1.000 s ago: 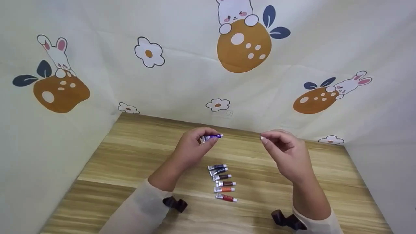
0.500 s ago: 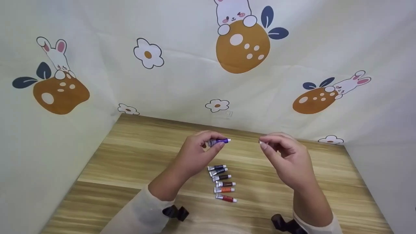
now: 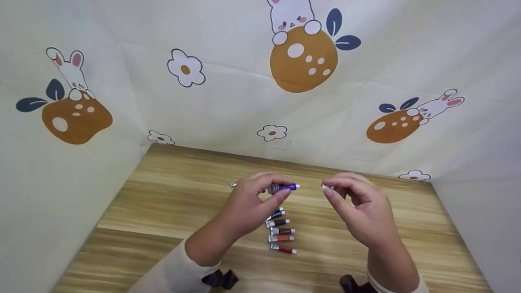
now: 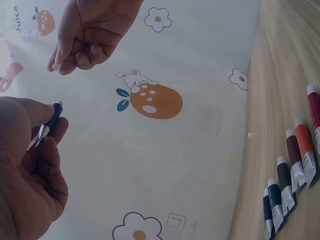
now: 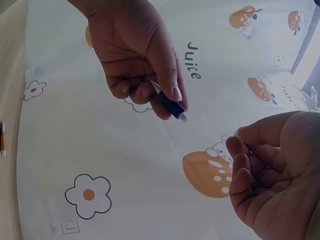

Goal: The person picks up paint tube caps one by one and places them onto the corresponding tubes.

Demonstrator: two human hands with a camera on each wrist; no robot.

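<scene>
My left hand (image 3: 254, 199) pinches a purple paint tube (image 3: 288, 187) between thumb and fingers, its bare white nozzle pointing right. In the right wrist view the tube (image 5: 172, 106) looks deep blue-purple, with its crimped silver end partly hidden by the fingers. Level with it, my right hand (image 3: 362, 203) pinches a small white cap (image 3: 324, 187) between thumb and forefinger. A short gap separates the cap from the nozzle. Both hands are raised above the wooden table (image 3: 171, 203).
Below the hands several paint tubes lie in a column, among them a red tube (image 3: 283, 248), an orange tube (image 3: 281, 238) and a dark tube (image 3: 277, 223). A silver tube end (image 3: 233, 184) peeks out behind the left hand. Printed cloth (image 3: 228, 110) hangs around the table.
My left hand has moved right and toward me with the purple tube, narrowing the gap to the cap. It now overlaps the farthest tubes. My right hand has lowered slightly, still pinching the cap.
</scene>
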